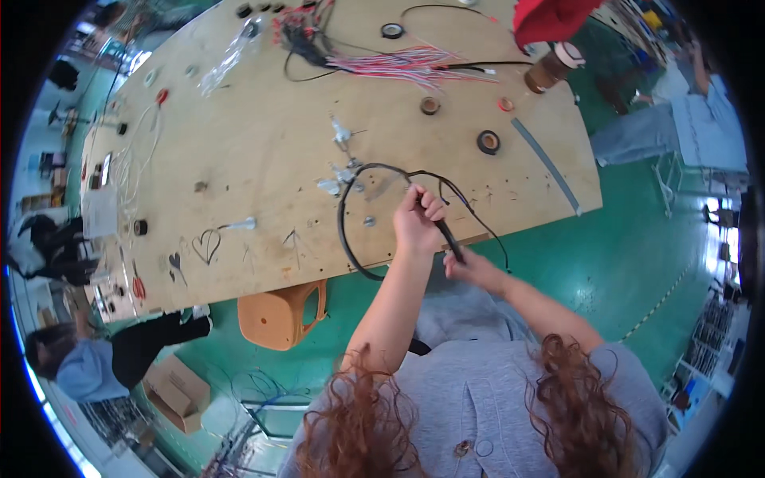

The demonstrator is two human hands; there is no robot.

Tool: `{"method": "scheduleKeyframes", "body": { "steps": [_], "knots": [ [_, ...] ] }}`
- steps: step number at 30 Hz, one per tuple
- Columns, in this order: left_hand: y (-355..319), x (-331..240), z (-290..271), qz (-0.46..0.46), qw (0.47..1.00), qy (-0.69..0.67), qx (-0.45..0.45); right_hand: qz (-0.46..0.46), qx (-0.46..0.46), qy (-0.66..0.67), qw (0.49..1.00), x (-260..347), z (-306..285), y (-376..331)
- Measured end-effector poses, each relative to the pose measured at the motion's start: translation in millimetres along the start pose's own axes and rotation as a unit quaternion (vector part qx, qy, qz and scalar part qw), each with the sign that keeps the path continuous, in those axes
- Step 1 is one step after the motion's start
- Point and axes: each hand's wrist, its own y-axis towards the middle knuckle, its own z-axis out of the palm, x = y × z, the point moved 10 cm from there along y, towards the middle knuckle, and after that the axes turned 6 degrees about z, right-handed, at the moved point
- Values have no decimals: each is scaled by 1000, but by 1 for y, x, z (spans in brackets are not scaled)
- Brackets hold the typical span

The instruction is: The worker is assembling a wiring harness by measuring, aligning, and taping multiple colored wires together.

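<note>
My left hand (pixel 417 221) is closed around a black cable bundle (pixel 344 215) just off the near edge of a large plywood table (pixel 263 135). The cable curves away in a loop over the table, past small metal pegs (pixel 343 171), and comes back. My right hand (pixel 470 265) pinches the same black bundle lower down, right beside the left hand, where thinner black wires (pixel 486 227) trail off to the right.
A bundle of red, white and black wires (pixel 398 62), black tape rolls (pixel 488 142), a brown roll (pixel 430 105) and a grey strip (pixel 550 163) lie on the table. An orange stool (pixel 279 317) stands under its edge. Other people sit at left and top right.
</note>
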Motion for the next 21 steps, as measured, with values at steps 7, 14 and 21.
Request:
{"method": "scheduleKeyframes", "body": {
  "steps": [7,14,21],
  "knots": [
    [4,5,6,192,944,250,-96,-54,-119,-218,967,-4,-37,10],
    [20,-31,-24,171,924,304,-155,136,135,-141,971,-149,-85,-84],
    [11,-41,-39,271,875,354,-190,246,-47,-336,908,-373,-296,-311]
  ]
}}
